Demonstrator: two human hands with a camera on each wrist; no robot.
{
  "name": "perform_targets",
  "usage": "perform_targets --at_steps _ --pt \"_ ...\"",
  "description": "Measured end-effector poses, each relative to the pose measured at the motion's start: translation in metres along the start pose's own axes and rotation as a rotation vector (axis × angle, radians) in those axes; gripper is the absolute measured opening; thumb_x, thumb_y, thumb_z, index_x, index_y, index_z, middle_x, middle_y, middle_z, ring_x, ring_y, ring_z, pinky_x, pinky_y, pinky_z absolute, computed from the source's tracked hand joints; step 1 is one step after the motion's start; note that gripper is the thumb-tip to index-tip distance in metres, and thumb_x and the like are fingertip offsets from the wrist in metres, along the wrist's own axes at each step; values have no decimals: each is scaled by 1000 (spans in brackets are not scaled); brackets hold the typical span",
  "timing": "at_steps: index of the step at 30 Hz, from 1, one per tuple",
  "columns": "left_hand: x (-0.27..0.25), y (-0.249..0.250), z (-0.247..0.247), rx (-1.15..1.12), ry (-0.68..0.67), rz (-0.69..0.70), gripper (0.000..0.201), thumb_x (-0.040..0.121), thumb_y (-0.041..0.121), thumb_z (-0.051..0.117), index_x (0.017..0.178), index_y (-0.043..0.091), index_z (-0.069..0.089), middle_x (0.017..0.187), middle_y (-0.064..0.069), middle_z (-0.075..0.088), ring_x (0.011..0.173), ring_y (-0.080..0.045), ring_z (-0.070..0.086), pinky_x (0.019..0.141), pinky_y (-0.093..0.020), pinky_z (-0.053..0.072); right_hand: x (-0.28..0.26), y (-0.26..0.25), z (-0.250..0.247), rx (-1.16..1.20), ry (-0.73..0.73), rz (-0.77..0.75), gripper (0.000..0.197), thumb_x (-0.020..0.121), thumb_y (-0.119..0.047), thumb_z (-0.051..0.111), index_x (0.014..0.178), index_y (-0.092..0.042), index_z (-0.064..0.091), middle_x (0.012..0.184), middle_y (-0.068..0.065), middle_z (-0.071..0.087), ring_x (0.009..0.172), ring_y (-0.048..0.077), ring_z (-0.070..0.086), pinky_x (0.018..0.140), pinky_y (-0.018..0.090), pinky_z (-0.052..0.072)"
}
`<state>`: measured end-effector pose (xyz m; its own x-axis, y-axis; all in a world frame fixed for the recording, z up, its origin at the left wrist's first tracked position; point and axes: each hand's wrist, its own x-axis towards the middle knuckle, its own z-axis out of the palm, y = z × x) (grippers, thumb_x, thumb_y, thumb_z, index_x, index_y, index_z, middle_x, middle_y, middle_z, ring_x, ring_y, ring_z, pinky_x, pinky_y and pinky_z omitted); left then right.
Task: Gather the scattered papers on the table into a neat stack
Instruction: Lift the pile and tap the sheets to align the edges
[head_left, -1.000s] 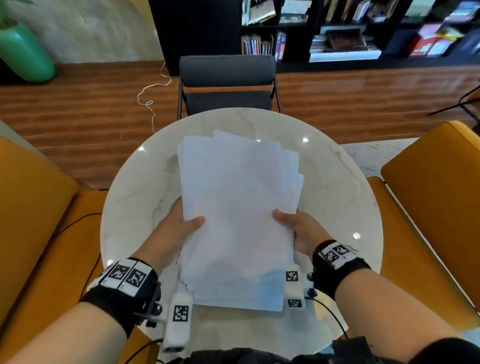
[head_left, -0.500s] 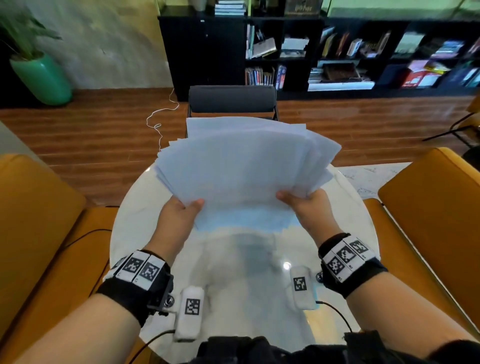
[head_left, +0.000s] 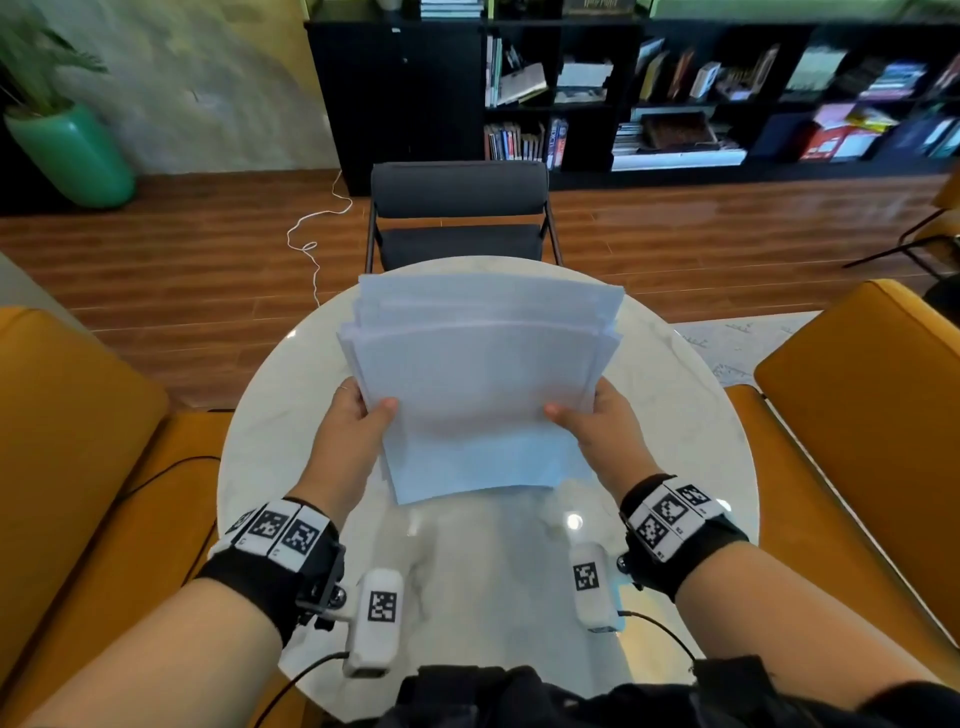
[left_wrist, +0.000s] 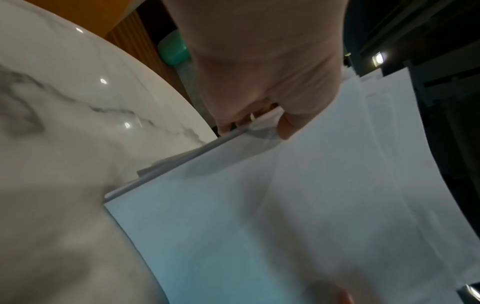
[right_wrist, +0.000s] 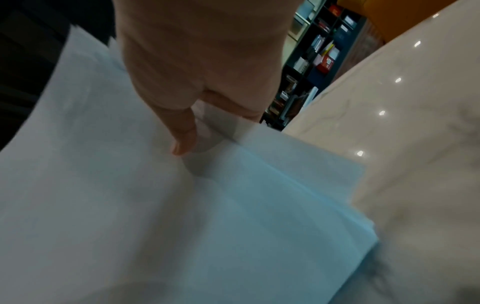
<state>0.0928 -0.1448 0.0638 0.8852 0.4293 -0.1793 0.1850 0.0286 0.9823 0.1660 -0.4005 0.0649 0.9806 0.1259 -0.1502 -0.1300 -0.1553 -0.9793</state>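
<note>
A bundle of white papers (head_left: 478, 384) is held above the round marble table (head_left: 291, 415), tilted with its near edge lowest and its far edges still uneven. My left hand (head_left: 363, 415) grips the bundle's left side, thumb on top and fingers beneath. My right hand (head_left: 587, 415) grips the right side the same way. In the left wrist view the left thumb presses on the papers (left_wrist: 311, 205) by their stepped edge. In the right wrist view the right thumb lies on the top sheet of the papers (right_wrist: 130, 205).
A dark chair (head_left: 457, 208) stands at the table's far side. Orange seats (head_left: 67, 441) flank the table left and right (head_left: 872, 415). A black bookshelf (head_left: 675, 88) and a green planter (head_left: 67, 156) stand beyond on the wooden floor.
The papers went from lying flat on the table to being lifted and tipped up, then lowered again. Their fanned sheets have drawn closer together. Both hands kept hold throughout.
</note>
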Motion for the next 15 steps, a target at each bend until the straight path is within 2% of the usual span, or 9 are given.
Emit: perform_targets --at_steps 3,5,7,8,10,13,15 --pt "1 -2 -3 -50 -19 -26 30 90 -3 53 109 20 52 114 -2 65 113 -23 60 90 -34 48 -2 0 -6 55 -56 -26 46 70 -8 72 110 -25 56 113 6 68 103 23 67 89 43 53" --pt "0 -3 4 -53 -50 -39 32 88 8 57 116 23 52 119 -2 66 114 -23 62 91 -36 49 -2 2 -2 21 -89 -28 44 74 -10 69 111 -25 51 117 5 65 107 22 64 93 45 51" --pt "-2 -2 12 -46 -43 -43 33 92 17 57 123 25 52 121 0 67 111 -20 65 93 -38 50 -2 -2 9 -60 -60 -40 36 83 -11 60 115 -22 48 117 5 63 107 22 62 96 48 49" --pt "-2 0 15 -45 -29 -34 31 95 17 55 125 25 52 119 2 68 108 -19 66 91 -37 51 -1 -5 11 -96 -23 -57 35 86 -10 56 118 -21 47 117 3 63 106 22 61 95 46 49" --pt "-1 5 14 -72 -16 -15 30 98 13 52 127 21 52 116 4 68 104 -14 67 84 -32 52 2 -13 12 -106 42 -114 37 89 -7 53 122 -24 47 114 -2 63 103 15 61 90 36 49" --pt "-2 6 2 -117 -53 10 38 95 8 55 132 15 50 123 -1 68 108 -13 67 82 -25 52 3 -17 3 -88 58 -156 34 91 -3 51 115 -27 45 103 -17 60 90 -9 58 79 17 45" --pt "-3 0 -3 -118 -70 10 56 84 8 63 138 14 45 128 -5 65 115 -18 64 85 -26 52 2 -9 -2 -87 16 -126 39 90 -4 53 118 -28 42 108 -16 59 100 -5 57 87 22 45"
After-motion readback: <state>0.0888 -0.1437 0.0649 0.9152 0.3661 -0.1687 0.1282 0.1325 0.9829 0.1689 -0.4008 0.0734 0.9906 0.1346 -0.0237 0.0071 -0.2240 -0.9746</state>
